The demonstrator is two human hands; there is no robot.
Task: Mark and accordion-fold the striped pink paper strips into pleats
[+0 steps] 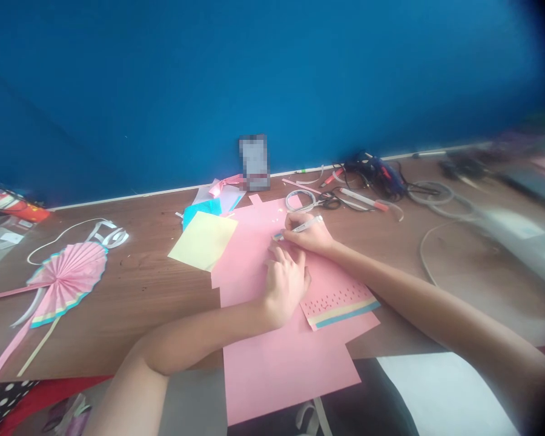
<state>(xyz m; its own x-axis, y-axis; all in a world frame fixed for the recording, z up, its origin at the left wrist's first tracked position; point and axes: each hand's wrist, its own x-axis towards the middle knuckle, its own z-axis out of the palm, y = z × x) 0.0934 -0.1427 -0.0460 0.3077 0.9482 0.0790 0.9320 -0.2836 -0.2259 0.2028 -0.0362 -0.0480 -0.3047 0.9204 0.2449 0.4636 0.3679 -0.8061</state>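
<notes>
My right hand (312,236) is closed around a white pen (309,223), which slants down to the left over the pink paper. Just below it, my left hand (286,281) rests on the paper with its fingers apart, their tips near a small striped piece (278,237) by the pen's lower end. Under both hands lie overlapping sheets of pink paper (254,369). One pink sheet (340,303) carries rows of small dark marks above a yellow and a blue strip along its edge.
A pleated pink paper fan (72,275) lies at the left. Yellow paper (203,240) overlaps the pink sheets beside blue scraps (201,211). A phone (254,162) leans on the blue wall. Scissors (324,203), a cutter (363,198), a glue gun (386,177) and cables lie at the back right.
</notes>
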